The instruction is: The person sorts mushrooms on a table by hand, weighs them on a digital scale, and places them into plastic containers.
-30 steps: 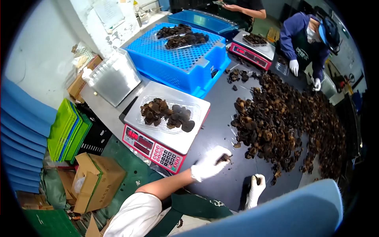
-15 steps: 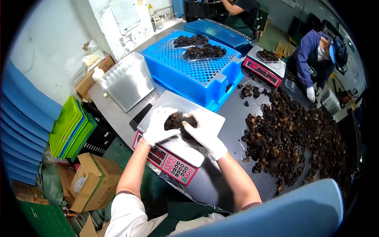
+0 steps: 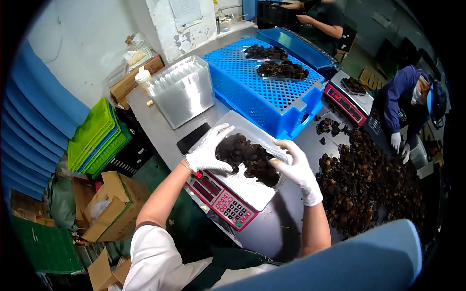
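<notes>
Dark wood ear mushrooms (image 3: 246, 156) lie in a clear plastic tray (image 3: 280, 181) on the pan of a red and white digital scale (image 3: 227, 203). My left hand (image 3: 208, 151), in a white glove, curves around the left end of the heap with fingers and thumb apart. On the opposite side is my gloved right hand (image 3: 300, 170), its fingers spread and thumb at the mushrooms' edge. Neither hand grips anything visibly. Whether the fingertips touch the tray cannot be made out. Red digits glow on the scale's display.
A large mushroom pile (image 3: 371, 186) covers the table's right side. Behind the scale stand a blue crate (image 3: 247, 99) with two filled trays and stacked clear containers (image 3: 182, 92). A second scale (image 3: 345, 103) sits beyond. A co-worker (image 3: 405, 104) bends over the pile; another person (image 3: 323, 22) stands behind.
My hands have parted from their close cupping of the mushrooms, the right hand moving outward, so more of the heap shows. The whole view has shifted, and the co-worker's gloved hands are lower.
</notes>
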### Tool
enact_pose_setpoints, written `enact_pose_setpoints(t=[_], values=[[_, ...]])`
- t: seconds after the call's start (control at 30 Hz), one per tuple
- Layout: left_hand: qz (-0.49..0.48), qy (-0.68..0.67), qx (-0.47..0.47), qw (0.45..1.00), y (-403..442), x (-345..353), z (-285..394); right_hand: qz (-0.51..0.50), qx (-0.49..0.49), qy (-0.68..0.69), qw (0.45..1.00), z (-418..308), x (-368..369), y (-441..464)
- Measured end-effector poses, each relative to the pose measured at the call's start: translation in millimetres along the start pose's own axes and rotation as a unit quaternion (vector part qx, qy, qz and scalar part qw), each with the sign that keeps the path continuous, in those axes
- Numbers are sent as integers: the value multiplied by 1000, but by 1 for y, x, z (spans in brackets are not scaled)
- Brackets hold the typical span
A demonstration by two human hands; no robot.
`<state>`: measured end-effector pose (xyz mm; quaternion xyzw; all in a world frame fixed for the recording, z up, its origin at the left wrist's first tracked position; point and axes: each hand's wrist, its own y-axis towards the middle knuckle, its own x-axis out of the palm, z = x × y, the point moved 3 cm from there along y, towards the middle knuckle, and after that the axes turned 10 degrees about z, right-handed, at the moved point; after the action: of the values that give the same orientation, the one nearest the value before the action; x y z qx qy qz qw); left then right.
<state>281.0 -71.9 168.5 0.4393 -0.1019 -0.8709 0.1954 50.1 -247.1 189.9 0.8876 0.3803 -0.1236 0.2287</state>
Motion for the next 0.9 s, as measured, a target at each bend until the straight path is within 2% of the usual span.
enact_pose_setpoints(t=[0.07, 0.13, 0.2, 0.27, 0.33, 0.4, 0.47, 0.5, 0.67, 0.73, 0.8, 0.87, 0.9], values=[[21, -103, -10, 994, -3, -5, -17, 20, 14, -5, 1000, 13, -15, -9], [45, -159, -53, 985, -3, -14, -28, 46, 72, 20, 996, 36, -22, -20], [57, -126, -29, 990, 0, -21, -31, 70, 115, 69, 988, 49, -21, -29], [40, -84, -22, 995, 6, -23, -20, 74, 106, 52, 990, 53, -17, -34], [8, -36, 6, 999, 12, -13, -11, 77, 33, -37, 996, 36, -9, -36], [-16, 77, 119, 990, 16, 4, -8, 101, -53, -79, 990, 30, 6, -36], [-44, 84, 141, 985, 18, 24, -4, 59, -156, -125, 978, 19, 19, -28], [-33, 76, 146, 986, 19, 33, -2, 67, -176, -166, 968, 28, 29, -31], [-7, 60, 185, 981, 23, 55, 16, 56, -165, -219, 960, 31, 45, -35], [11, 79, 181, 980, 22, 54, 16, 58, -183, -258, 947, 26, 46, -37], [-13, 65, 157, 985, 21, 45, 15, 56, -188, -252, 948, 19, 36, -38], [-34, 41, 123, 991, 20, 34, 11, 43, -139, -133, 980, 19, 22, -39], [-21, 19, 93, 995, 19, 29, 9, 90, -126, -99, 983, 17, 14, -46]])
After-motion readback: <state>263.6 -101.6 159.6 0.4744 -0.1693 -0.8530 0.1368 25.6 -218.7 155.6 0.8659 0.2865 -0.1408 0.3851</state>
